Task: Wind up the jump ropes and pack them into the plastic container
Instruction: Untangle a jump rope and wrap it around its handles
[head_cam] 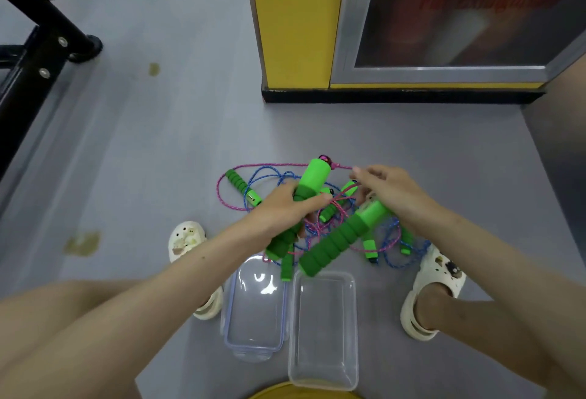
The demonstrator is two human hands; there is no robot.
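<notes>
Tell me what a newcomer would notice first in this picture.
Two bright green foam rope handles at the centre catch the eye: the left hand grips the farther handle, the right hand holds the nearer handle. Beneath them a tangle of pink and blue cords lies on the grey floor. Nearer the person lie an empty clear plastic container and its lid, side by side.

Clear glossy plastic container, seemingly matt foam handles, braided ropes
</notes>
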